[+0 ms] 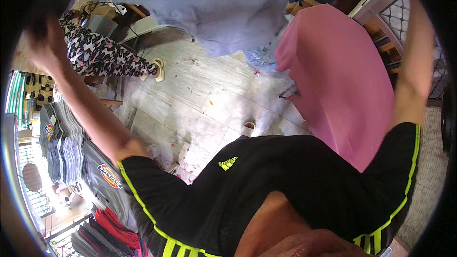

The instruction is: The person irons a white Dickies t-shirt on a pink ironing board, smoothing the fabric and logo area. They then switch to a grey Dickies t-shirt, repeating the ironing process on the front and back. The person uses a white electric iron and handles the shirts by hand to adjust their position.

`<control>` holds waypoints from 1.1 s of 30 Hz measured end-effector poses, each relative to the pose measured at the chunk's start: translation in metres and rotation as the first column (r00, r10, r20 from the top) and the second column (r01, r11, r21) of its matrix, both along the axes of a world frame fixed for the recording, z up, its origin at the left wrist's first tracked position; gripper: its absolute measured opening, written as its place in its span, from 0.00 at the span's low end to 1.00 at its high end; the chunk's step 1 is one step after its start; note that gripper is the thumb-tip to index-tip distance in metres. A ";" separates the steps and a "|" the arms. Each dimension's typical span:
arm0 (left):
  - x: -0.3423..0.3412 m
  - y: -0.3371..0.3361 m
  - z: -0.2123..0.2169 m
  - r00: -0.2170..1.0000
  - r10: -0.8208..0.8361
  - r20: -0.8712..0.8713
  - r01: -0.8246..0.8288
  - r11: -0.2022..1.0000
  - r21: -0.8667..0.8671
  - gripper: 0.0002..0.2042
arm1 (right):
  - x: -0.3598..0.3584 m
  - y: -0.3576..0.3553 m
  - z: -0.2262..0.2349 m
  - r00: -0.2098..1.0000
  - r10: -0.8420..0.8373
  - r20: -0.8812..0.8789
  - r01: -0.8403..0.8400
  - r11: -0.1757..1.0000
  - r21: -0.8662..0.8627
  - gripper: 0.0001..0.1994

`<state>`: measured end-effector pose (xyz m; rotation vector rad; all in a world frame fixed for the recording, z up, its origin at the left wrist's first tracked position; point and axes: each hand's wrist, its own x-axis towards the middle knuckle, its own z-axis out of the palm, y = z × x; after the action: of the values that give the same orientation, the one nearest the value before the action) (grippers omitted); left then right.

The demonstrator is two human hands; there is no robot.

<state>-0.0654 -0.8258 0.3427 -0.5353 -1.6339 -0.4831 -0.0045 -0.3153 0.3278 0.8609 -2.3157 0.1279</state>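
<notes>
My left arm stretches up to the far left, where my left hand (44, 43) is raised near the dark rim of the picture. Its fingers are smeared and in shadow, so whether they hold anything cannot be made out. On the other side my right forearm (415, 62) reaches to the upper right edge, and the hand itself lies outside the picture. A large grey-blue cloth (223, 4) spreads across the top, its lower edge hanging loose between my arms. Close to my right arm hangs a big pink cloth (338, 81).
Another person's leg in patterned trousers (104, 52) and a light shoe (159, 70) are at the left. Stacked grey garments (66, 143) and red and dark ones (112, 231) stand lower left. A cup (249, 125) is ahead of me above the pale tiled floor (190, 90).
</notes>
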 end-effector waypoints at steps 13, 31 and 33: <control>0.109 -0.113 -0.304 0.058 0.051 0.997 0.439 0.896 -0.071 0.13 | 0.075 0.030 -0.262 0.433 0.035 0.900 0.250 0.955 -0.157 0.12; -0.070 -0.036 -0.099 0.475 -0.622 0.622 0.536 0.765 0.356 0.10 | -0.138 0.131 -0.044 0.923 -0.141 0.358 0.330 0.768 -0.549 0.14; -0.042 0.022 -0.043 0.645 -0.638 0.421 0.599 0.764 0.241 0.18 | -0.102 0.162 0.008 0.975 -0.116 0.190 0.212 0.744 -0.633 0.17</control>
<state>-0.1076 -0.8043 0.2996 -0.9879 -1.8643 -1.2842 -0.1063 -0.1528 0.3356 0.2864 -2.2108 0.8906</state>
